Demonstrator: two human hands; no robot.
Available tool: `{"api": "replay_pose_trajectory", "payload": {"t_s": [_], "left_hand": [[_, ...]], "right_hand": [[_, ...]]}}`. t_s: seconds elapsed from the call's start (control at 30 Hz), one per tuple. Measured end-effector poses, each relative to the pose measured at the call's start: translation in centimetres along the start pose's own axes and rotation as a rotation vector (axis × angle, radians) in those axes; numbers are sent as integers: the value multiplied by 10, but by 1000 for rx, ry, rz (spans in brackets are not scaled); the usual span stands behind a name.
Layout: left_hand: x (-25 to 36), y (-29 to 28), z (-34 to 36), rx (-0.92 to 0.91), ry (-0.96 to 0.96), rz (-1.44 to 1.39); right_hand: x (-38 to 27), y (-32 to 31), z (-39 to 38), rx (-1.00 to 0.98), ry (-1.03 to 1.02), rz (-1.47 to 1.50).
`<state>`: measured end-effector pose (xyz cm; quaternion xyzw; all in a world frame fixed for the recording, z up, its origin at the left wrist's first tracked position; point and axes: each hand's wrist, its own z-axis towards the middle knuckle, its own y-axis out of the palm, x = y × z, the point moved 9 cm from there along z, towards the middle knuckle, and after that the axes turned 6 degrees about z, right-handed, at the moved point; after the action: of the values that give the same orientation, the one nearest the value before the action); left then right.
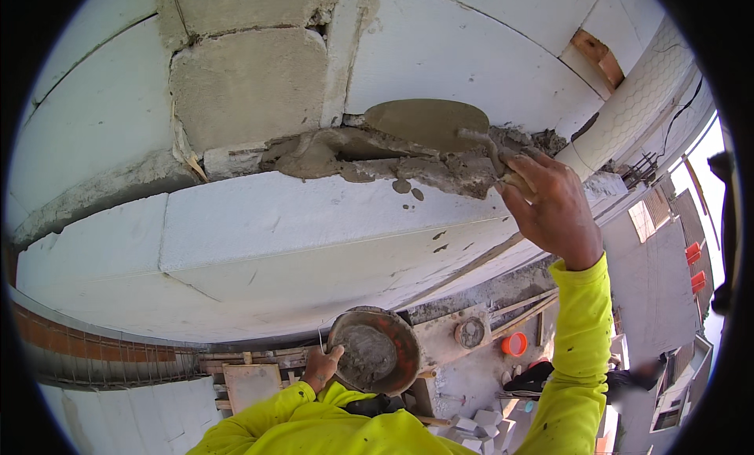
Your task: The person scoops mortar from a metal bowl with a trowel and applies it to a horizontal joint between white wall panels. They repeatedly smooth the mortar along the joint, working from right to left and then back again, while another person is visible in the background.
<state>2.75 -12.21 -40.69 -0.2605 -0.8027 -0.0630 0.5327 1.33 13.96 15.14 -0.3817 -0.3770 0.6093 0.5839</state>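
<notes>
My right hand [542,203] is closed around the handle of a trowel, whose blade [424,119] lies against wet grey mortar at the joint between white foam panels. Patches of wet mortar [314,160] cover part of that joint, and drips dot the white ledge [236,227] below it. Low and left of centre, my left hand [322,365] grips the edge of a dark bucket [361,353] with grey mortar inside.
Wire mesh covers a round white pipe or column [624,101] at right. Far below are wooden planks [522,310], an orange bucket [514,343], white blocks [479,430], rebar [118,345] and a person in dark clothing [605,380] at lower right.
</notes>
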Motion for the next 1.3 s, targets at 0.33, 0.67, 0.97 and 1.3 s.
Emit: {"api": "replay_pose_trajectory", "payload": {"t_s": [0.33,0.67,0.97,1.3], "left_hand": [[-12,12,11,-24,-59,-20],[8,34,6,-145,-8,40],[9,23,3,-154,-75,75],[0,5,-4,-99,-94,69]], "right_hand": [[67,-48,-57,-387,400,-420],[-19,-31,-15,-243,-54,-444],[-91,1,14,8,-306,-518],[-67,17,19,-59,-153,-200]]}}
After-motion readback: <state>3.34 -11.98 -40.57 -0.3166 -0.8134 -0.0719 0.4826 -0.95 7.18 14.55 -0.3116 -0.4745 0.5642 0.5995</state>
